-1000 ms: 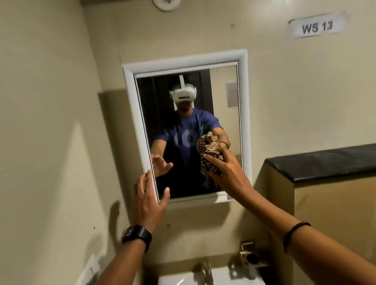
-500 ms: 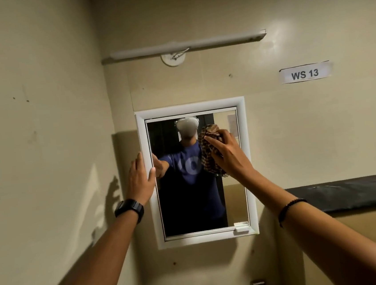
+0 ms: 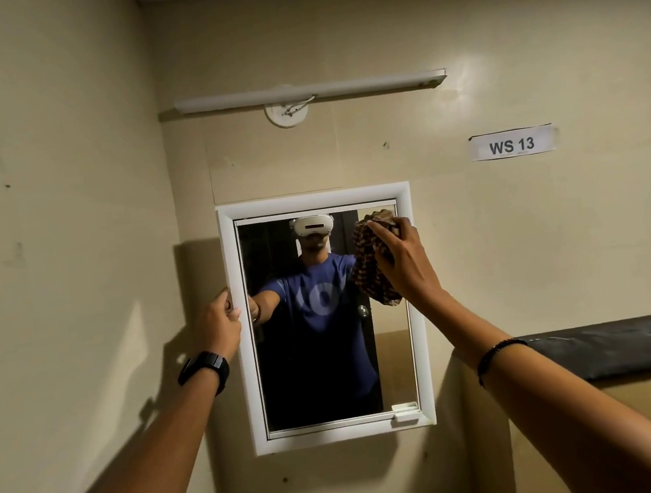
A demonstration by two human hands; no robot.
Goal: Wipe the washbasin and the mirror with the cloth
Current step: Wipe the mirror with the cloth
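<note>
One cloth (image 3: 370, 269) gripped in R hand (image 3: 404, 266), against mirror (image 3: 396, 359).

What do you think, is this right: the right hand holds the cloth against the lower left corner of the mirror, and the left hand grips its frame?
No. In the head view the right hand holds the cloth against the upper right corner of the mirror. The left hand grips the frame.

A tube light (image 3: 309, 91) ran along the wall above. A "WS 13" label (image 3: 512, 143) was stuck lower right, and a black counter (image 3: 616, 348) stood to my right.
</note>
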